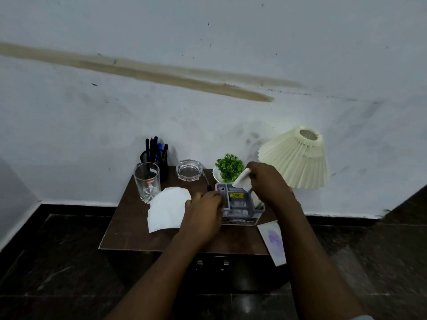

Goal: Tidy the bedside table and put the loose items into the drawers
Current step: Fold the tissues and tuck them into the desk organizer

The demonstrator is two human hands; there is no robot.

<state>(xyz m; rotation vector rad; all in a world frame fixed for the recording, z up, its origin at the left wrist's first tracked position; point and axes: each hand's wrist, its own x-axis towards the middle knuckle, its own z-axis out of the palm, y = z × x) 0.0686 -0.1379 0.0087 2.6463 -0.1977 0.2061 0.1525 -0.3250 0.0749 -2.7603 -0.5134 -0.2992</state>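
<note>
Nearest, left hand [203, 211] clutches grey organizer [240, 204]; right hand [269, 183] pinches white packet [242, 179] above.

Stained wall [208, 72], dark floor [57, 273].

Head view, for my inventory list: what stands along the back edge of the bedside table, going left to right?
Pen holder → glass ashtray → small green plant → pleated lampshade.

right hand's [269, 182] white object [241, 180] over organizer [240, 210]
</note>
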